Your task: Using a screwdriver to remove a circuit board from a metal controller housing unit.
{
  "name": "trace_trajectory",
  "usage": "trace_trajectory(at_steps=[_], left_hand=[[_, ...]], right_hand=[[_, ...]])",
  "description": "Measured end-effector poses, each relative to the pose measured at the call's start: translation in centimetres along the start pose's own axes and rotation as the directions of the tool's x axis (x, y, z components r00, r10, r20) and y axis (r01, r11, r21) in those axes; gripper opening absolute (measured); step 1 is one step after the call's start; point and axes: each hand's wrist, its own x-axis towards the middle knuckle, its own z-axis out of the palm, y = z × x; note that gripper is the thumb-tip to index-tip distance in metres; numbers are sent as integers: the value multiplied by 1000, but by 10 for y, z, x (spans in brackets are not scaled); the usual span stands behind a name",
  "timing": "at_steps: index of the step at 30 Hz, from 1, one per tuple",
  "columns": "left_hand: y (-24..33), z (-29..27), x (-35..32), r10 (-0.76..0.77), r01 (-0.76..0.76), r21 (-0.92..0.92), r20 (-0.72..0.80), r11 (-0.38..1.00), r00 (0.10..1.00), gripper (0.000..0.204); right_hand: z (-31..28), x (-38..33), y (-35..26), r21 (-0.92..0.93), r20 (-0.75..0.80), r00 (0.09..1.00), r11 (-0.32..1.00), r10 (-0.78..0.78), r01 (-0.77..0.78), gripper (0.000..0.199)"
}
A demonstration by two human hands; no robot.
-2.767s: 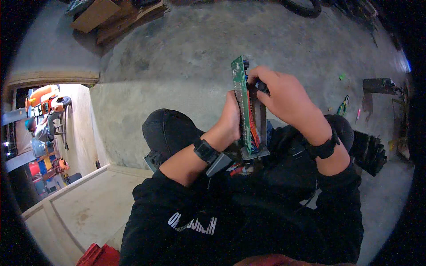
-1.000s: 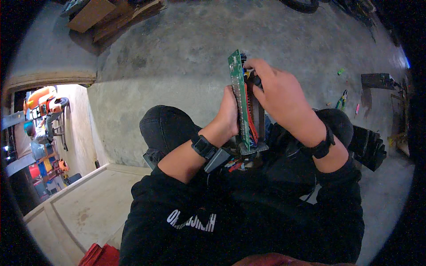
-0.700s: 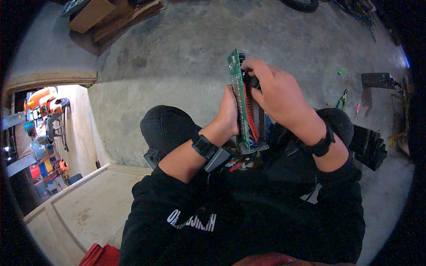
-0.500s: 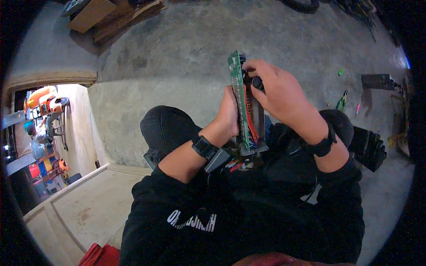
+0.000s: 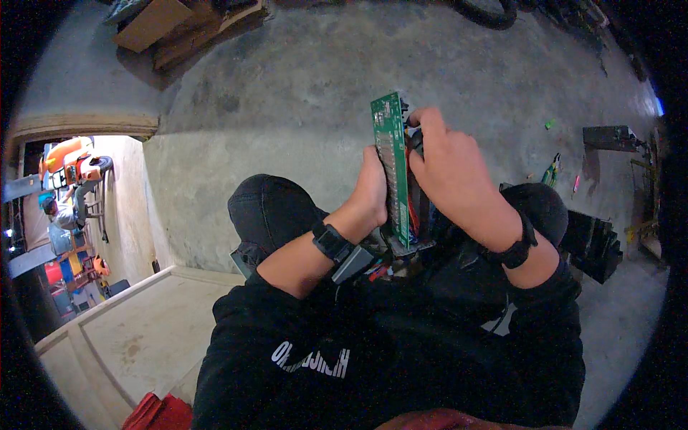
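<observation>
A long green circuit board [image 5: 391, 161] stands on edge between my hands, its soldered face turned to the left. My left hand [image 5: 370, 185] is closed on it from the left, with the palm against its edge and the fingers hidden behind. Red and orange wires [image 5: 413, 217] run along its right side, beside a dark casing [image 5: 412, 250] at the near end. My right hand [image 5: 456, 163] is at the board's upper right, with thumb and index finger bent around a dark rounded part [image 5: 416, 140]. That part is mostly hidden by the fingers, so its kind cannot be told.
Pliers with green handles [image 5: 551, 172], a pink pen-like item [image 5: 575, 183] and a black box-shaped unit [image 5: 609, 138] lie on the concrete floor to the right. Another black unit [image 5: 593, 244] sits beside my right knee. Cardboard [image 5: 154, 25] lies far left. A wooden panel [image 5: 143, 322] is near left.
The board has turned so that more of its green soldered face shows, and its far end has dropped slightly nearer. My right hand has moved a little with it, fingers still bent.
</observation>
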Motion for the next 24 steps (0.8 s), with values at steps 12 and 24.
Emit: trace_trajectory(at_steps=[12,24], left_hand=[[2,14,-5,-19,19,-27,-16,999,1000,52],[5,2,-7,-54,54,0,-12,999,998,57]], right_hand=[[6,1,8,32,-62,988,989,-144,146,42],[-6,6,6,82,114,983,987,-145,136,69]])
